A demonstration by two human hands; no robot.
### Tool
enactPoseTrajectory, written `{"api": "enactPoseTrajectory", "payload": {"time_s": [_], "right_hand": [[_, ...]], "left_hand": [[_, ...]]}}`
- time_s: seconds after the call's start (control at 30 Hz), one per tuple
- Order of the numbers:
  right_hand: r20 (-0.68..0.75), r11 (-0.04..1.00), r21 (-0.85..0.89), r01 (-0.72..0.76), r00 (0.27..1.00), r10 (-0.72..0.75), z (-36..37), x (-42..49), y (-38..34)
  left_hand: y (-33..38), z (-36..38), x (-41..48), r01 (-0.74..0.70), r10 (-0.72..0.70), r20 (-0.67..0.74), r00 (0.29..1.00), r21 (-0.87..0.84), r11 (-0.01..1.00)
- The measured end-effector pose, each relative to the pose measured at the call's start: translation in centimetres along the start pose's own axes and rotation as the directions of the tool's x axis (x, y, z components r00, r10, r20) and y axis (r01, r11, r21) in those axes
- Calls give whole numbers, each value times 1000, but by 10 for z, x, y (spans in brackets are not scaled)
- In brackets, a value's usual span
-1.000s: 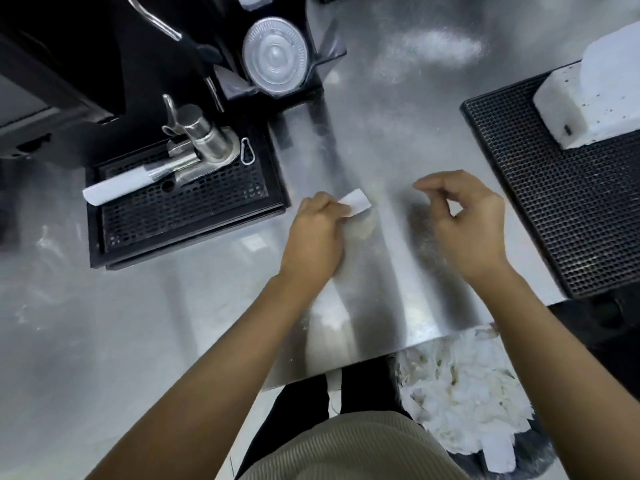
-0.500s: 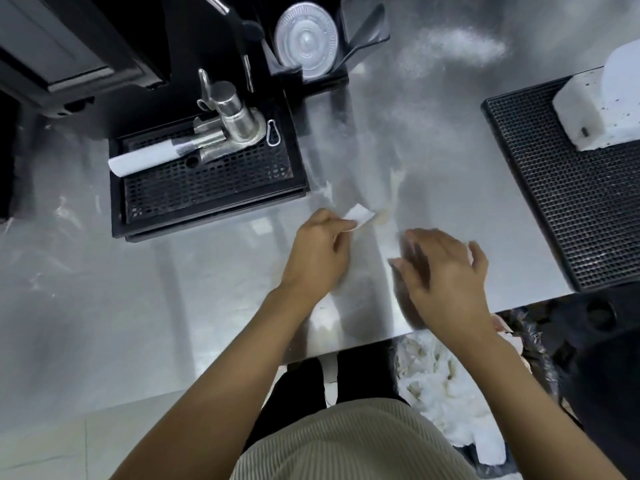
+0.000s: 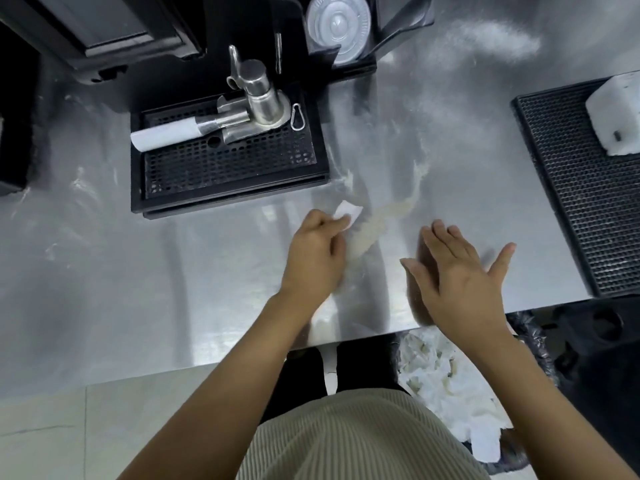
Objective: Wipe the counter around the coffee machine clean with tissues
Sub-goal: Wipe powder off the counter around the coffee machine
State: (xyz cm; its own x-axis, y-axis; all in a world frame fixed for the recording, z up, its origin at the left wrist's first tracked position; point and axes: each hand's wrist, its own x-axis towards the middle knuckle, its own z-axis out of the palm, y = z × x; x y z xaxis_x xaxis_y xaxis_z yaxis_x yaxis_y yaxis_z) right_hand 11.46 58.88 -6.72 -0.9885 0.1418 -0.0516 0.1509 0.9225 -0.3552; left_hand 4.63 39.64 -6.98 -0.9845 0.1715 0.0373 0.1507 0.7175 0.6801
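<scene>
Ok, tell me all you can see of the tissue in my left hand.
The tissue is small, white, papery and looks folded. The left hand grips most of it, so only a flat corner shows. It is held low at the steel counter, left of a beige smear, just off the black tray's front right corner.
</scene>
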Motion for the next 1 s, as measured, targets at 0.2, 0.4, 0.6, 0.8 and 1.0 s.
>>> {"api": "enactPoseTrajectory", "payload": {"time_s": [0.2, 0.4, 0.6, 0.8, 1.0], "right_hand": [[-254, 952, 278, 124, 966, -52, -11, 13, 0], [-227, 958, 280, 68, 974, -3, -8, 17, 2], [-242, 918, 366, 151, 968, -63, -12, 24, -5], [-206, 941, 327, 91, 978, -23, -9, 22, -10], [-189, 907, 403, 122, 981, -48, -7, 17, -12]], "left_hand": [[-13, -43, -7, 51, -56, -149, 987, -36, 998], [-42, -57, -26, 222, -195, -181, 964, 139, 965], [-12, -29, -28, 31, -30, 25, 999, -41, 999], [-51, -78, -59, 233, -193, -302, 934, 101, 967], [-37, -54, -75, 254, -219, -298, 929, 83, 964]]}}
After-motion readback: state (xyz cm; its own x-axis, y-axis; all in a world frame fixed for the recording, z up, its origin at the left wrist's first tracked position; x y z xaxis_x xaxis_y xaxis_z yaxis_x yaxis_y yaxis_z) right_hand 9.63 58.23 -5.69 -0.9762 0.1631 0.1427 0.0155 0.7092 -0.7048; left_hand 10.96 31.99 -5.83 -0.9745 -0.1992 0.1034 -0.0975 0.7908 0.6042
